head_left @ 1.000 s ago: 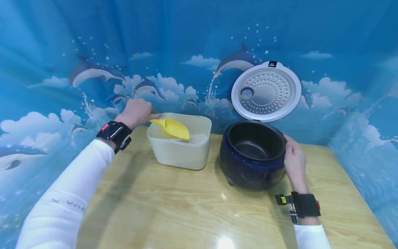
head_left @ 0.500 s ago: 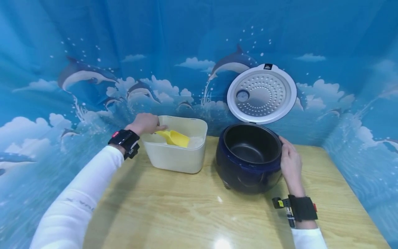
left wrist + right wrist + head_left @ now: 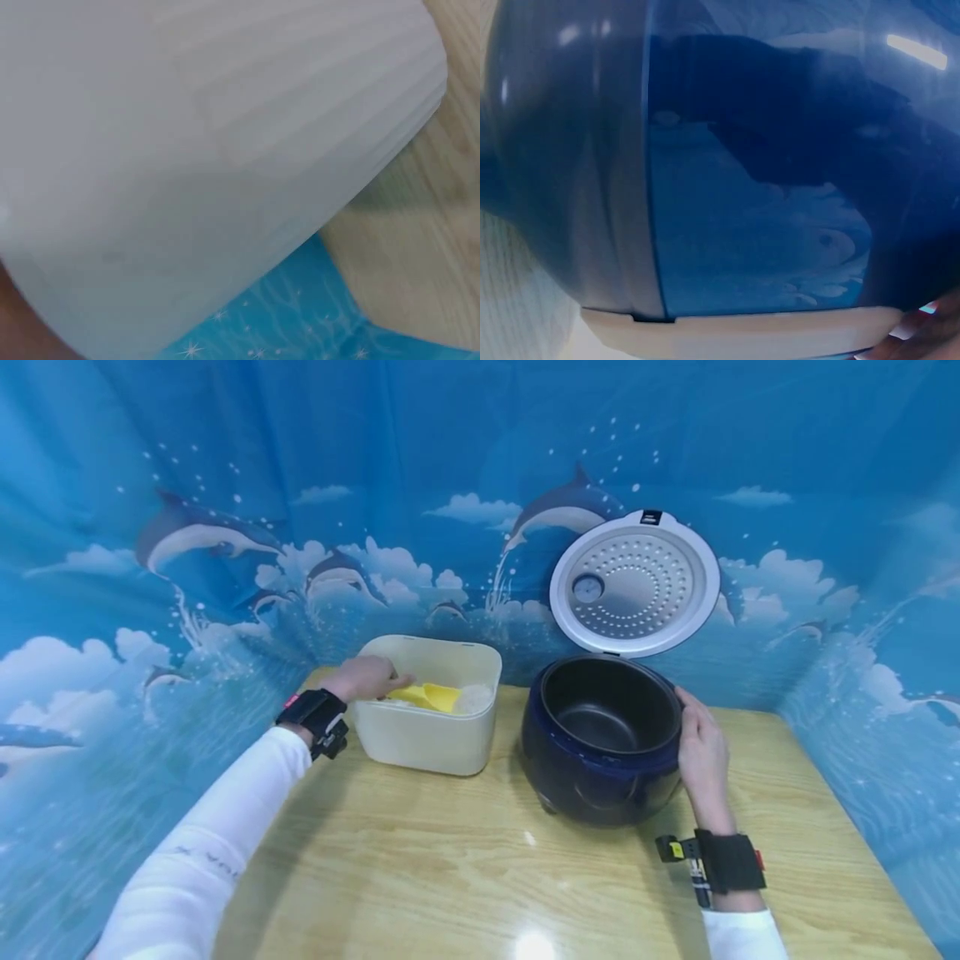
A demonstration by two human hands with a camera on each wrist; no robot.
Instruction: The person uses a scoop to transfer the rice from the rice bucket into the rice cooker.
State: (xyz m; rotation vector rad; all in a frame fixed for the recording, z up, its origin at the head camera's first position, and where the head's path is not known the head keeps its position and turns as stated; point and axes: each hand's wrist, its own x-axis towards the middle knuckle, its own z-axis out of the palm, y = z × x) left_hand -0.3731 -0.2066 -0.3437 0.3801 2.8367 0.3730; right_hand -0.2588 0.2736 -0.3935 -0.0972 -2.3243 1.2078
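A yellow scoop [image 3: 438,697] lies low inside a cream bin [image 3: 423,739], its bowl against white rice [image 3: 474,699]. Over the bin's left rim reaches my left hand [image 3: 367,677], gripping the scoop's handle; its fingers are partly hidden. The left wrist view is filled by the bin's pale outer wall [image 3: 225,150]. My right hand [image 3: 703,747] rests against the right side of a dark blue rice cooker [image 3: 600,785], fingers at the rim. The cooker's lid [image 3: 637,585] stands raised, and its black inner pot shows. In the right wrist view the cooker's glossy side [image 3: 757,225] fills most of the frame.
Bin and cooker stand side by side at the back of a wooden table [image 3: 420,860], a narrow gap between them. A blue dolphin-print curtain [image 3: 450,485] hangs close behind and along both sides.
My left hand has lowered the scoop from above the bin's rim down into the rice. The right hand keeps its place on the cooker. The head view has shifted slightly.
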